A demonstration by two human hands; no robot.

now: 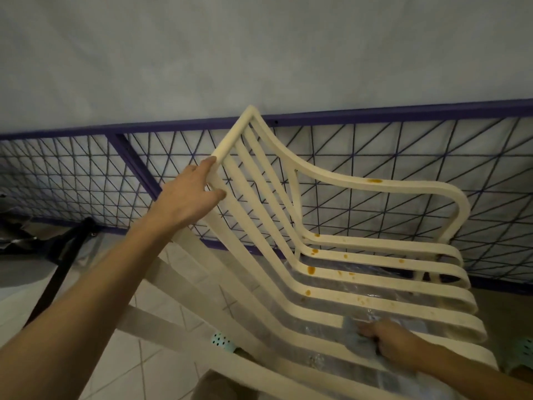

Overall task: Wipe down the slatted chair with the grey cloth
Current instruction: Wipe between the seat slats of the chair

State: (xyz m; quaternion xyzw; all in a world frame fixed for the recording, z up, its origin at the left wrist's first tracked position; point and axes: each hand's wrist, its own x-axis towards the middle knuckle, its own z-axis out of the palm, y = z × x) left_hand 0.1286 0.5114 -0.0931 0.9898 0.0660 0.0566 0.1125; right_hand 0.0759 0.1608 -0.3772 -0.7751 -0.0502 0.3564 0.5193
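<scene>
Right hand (395,340) closed on grey cloth (353,327), pressing it on near seat slat of cream slatted chair (375,272). Wiping step just starting, I judge. Next: move cloth toward orange stains (311,269) on farther slats. Left hand (187,194) grips backrest top, fingers curled around rail. No containers visible.

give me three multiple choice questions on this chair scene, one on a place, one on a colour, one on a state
1. Where is the left hand?
A. on the chair back's top rail
B. on the armrest
C. on the floor

2. What colour are the stains on the slats?
A. blue
B. orange-brown
C. black

3. What is the right hand doing?
A. hanging empty
B. pressing the cloth on a seat slat
C. holding a bottle

Answers:
1 A, its fingers wrap the back's top corner.
2 B, the spots on the seat slats and armrest are orange-brown.
3 B, the grey cloth lies under its fingers on the slat.
</scene>
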